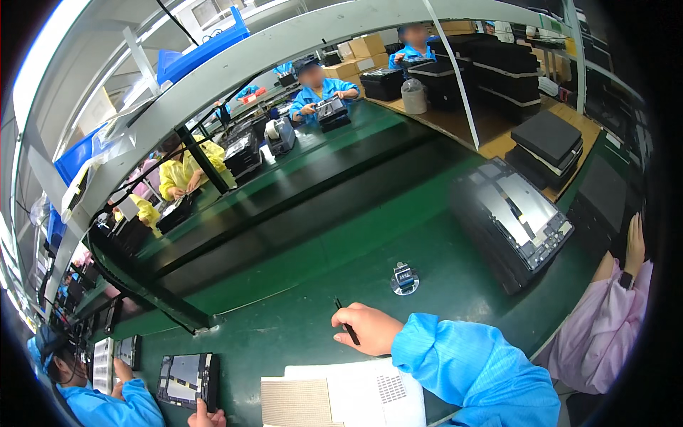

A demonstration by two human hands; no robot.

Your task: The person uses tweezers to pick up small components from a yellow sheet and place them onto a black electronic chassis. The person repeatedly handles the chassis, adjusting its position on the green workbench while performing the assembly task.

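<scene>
My right hand [370, 329] is closed in a pinch on black tweezers [350, 330], above the green bench. Just below it lies a white sheet [356, 391] with rows of small dark labels, partly under my blue sleeve. A brown finely gridded sheet [295, 400] overlaps its left side. At the lower edge my left hand [206, 416] grips the near right corner of an opened tablet [186, 378], whose grey inside faces up; most of this hand is cut off. Beyond my right hand sits a small round clear dish [405, 280] with a dark blue piece in it.
At the right stands a stack of opened tablets in black trays [516, 213]; black foam blocks [546, 136] lie behind it. A person in a pink sleeve [597, 327] is close on my right, a person in blue [107, 398] on my left. A metal post [153, 295] rises at the left.
</scene>
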